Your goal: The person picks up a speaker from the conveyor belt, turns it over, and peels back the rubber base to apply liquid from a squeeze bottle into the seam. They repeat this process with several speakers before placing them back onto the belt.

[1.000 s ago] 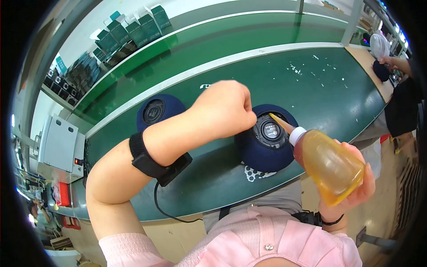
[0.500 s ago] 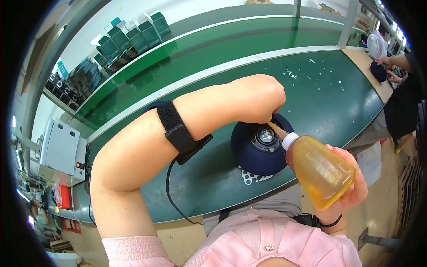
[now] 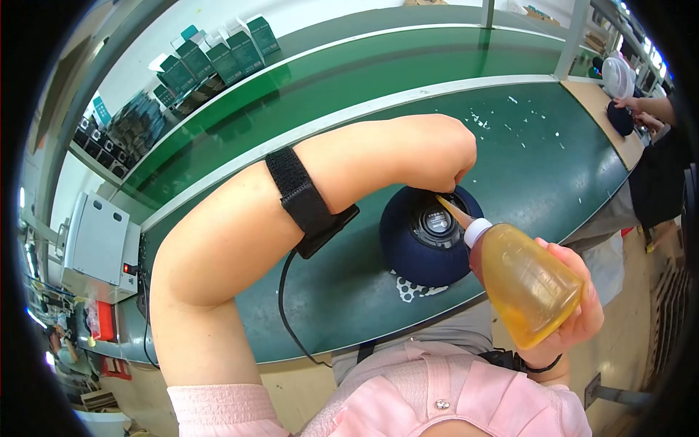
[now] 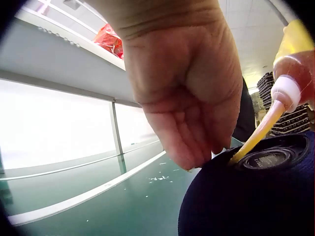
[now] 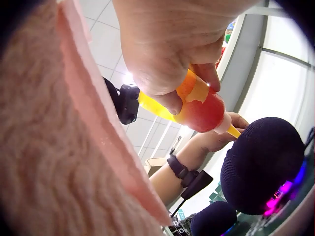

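Note:
My right hand grips a squeeze bottle of amber liquid, white collar towards the table. Its long tapered nozzle reaches into the black recess of a round navy fabric-covered speaker, which stands with that recess facing up. Over the speaker's far rim, my left hand hangs with fingers bent downward, its fingertips right at the rim beside the nozzle tip. I cannot tell whether they pinch anything. Under the speaker pokes out a white sheet with holes.
A second navy speaker shows in the right wrist view. Green boxes stand on the back ledge, and a grey machine is at left. White scraps litter the green table. Another person's hands work at far right.
My left hand has moved right, from the speaker's left side to its far rim, and its forearm now covers the second speaker. The bottle has shifted slightly left, with its nozzle still in the recess.

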The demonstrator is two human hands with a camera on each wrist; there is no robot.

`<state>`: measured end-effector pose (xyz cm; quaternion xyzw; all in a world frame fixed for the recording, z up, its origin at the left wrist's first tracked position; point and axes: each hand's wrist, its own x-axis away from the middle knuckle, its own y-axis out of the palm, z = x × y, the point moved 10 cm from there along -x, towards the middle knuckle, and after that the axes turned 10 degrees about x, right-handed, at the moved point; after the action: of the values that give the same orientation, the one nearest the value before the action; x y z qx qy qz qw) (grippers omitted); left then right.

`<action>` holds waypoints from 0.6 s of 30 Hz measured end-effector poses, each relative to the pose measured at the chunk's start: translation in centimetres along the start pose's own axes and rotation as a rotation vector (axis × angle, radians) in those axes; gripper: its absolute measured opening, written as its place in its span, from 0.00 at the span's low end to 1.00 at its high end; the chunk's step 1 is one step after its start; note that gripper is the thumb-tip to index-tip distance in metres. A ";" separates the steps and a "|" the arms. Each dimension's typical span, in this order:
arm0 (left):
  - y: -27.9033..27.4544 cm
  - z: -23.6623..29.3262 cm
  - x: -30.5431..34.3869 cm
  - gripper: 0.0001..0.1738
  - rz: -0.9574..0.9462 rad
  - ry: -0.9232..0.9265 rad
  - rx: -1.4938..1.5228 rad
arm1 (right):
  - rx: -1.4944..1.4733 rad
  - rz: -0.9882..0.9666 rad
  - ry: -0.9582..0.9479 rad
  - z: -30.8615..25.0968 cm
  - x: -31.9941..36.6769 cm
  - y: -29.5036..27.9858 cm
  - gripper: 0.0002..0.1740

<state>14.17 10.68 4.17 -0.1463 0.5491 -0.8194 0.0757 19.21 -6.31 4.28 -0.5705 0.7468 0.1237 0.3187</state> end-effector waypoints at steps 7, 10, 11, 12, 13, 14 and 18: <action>0.8 1.0 -0.1 0.06 -0.039 0.064 -0.164 | -0.131 -0.049 0.141 1.3 0.6 -0.3 0.21; 0.8 0.9 0.2 0.07 0.008 0.101 -0.145 | -0.178 -0.018 0.210 1.7 0.8 -0.2 0.22; 0.4 0.8 0.4 0.07 0.058 0.122 -0.102 | -0.179 -0.019 0.210 1.6 0.8 0.0 0.22; 0.5 0.6 0.4 0.07 0.058 0.122 -0.102 | -0.386 0.075 0.300 2.4 1.1 -0.4 0.24; 0.3 0.0 0.5 0.07 0.073 0.091 -0.026 | -0.593 0.169 0.388 3.3 1.5 -0.5 0.26; 0.1 -0.6 0.5 0.07 0.088 0.061 0.049 | -0.592 0.169 0.387 2.9 1.4 -0.4 0.26; 0.0 -1.8 1.1 0.07 0.100 -0.014 0.185 | -0.894 0.315 0.448 3.3 1.7 -0.5 0.32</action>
<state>12.55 11.92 3.70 -0.1167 0.4770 -0.8608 0.1337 20.56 -5.98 0.76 -0.5440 0.7478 0.3517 -0.1458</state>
